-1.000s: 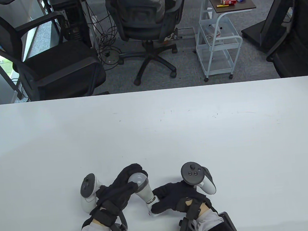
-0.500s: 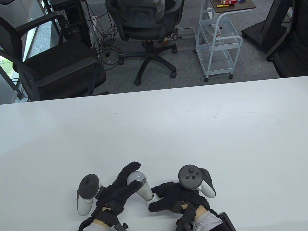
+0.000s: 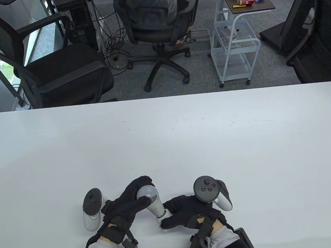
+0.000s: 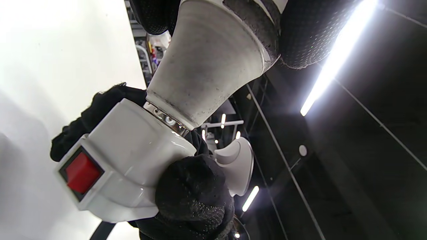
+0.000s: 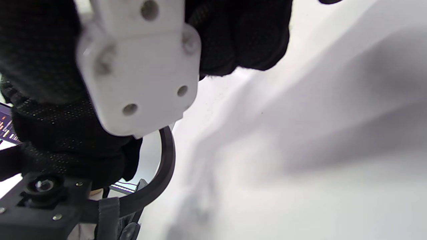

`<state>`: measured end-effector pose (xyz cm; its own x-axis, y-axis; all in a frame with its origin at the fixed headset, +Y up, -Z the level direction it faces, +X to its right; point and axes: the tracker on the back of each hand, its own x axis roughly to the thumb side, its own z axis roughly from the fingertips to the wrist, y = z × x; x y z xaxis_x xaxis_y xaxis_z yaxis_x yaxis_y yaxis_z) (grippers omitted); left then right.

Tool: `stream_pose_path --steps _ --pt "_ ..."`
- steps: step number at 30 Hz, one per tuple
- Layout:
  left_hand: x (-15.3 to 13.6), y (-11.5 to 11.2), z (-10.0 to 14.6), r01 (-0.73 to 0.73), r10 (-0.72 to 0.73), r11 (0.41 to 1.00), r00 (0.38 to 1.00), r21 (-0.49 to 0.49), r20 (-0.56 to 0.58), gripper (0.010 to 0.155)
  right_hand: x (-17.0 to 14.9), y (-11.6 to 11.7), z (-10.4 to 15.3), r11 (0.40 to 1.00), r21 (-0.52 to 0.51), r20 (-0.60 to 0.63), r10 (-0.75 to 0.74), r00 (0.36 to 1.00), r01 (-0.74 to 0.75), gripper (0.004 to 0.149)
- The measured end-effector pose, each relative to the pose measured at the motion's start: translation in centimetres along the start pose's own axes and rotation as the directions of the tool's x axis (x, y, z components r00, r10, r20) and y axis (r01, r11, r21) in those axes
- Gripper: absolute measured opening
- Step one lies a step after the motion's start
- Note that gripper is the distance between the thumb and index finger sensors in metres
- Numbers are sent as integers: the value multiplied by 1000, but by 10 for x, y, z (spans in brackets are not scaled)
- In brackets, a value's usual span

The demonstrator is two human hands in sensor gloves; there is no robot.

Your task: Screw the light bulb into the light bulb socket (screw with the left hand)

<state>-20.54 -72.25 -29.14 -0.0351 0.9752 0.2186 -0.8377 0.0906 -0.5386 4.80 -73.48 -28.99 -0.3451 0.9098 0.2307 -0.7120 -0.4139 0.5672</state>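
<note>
A white light bulb lies tilted near the table's front edge, its metal base set in a white socket. My left hand grips the bulb's round end. My right hand grips the socket. In the left wrist view the bulb's neck enters the socket, which carries a red switch; a sliver of metal thread shows between them. In the right wrist view the socket's flat underside sits in my gloved fingers.
The white table stretches away beyond the hands. Office chairs and a small trolley stand on the floor past the table's far edge.
My left hand's fingers opened off the bulb half a second ago and have now closed round its end again. The right hand shifted slightly with the socket.
</note>
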Motion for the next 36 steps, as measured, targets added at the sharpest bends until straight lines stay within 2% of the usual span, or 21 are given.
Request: stream_pose_path --steps 18,26,29,31,33,35,36 --pt "0 -1 -3 -124 129 988 990 -90 52 72 -3 5 -5 981 133 33 -149 988 143 61" --pt "-1 -1 -3 -124 128 985 991 -120 28 73 -4 7 -4 985 145 -7 -89 996 89 61" --pt "4 -1 -3 -41 43 991 999 -131 10 73 -4 9 -5 990 135 -35 -26 999 31 63" --pt "10 1 -2 58 -58 990 998 -128 8 73 -3 9 -5 992 123 -44 18 999 -12 63" --pt "20 2 -1 179 -180 977 984 -116 1 74 -1 7 -4 995 69 -57 70 996 -66 63" --pt "33 1 0 329 -329 939 944 -100 15 71 1 4 -3 994 21 -70 109 992 -108 62" --pt "43 -2 2 433 -433 899 901 -70 15 69 2 2 -1 990 -15 -82 140 987 -141 62"
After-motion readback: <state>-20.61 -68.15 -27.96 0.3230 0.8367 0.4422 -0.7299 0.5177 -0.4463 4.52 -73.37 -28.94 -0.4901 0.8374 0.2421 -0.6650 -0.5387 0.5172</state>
